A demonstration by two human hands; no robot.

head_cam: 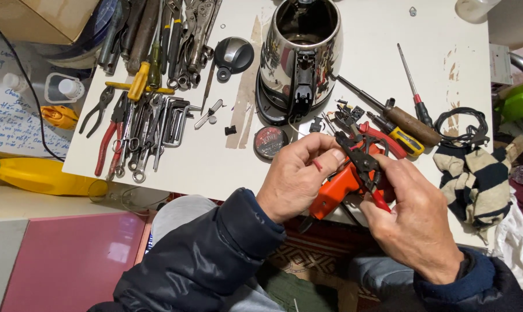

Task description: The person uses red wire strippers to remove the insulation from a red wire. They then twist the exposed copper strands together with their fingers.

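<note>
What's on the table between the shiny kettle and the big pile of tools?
In the head view, between the kettle and the tool pile lie a round black lid, a small metal clip, and a small black piece.

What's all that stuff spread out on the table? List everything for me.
kettle: one, shiny steel, table's far middle, lid off
lid: one, black and steel, left of kettle
tool pile: many pliers, wrenches, hex keys, table's left part
round tin: one, dark, in front of kettle
screwdrivers: three, wooden, red and yellow handles, right of kettle
cable: one, black, coiled, far right
striped cloth: one, cream and dark, right edge
yellow bottle: one, lying left of table
table: one, white
stripper: one, black with red handles, in right hand
orange tool: one, between both hands
left hand: pinches a red wire
right hand: grip on stripper
</note>
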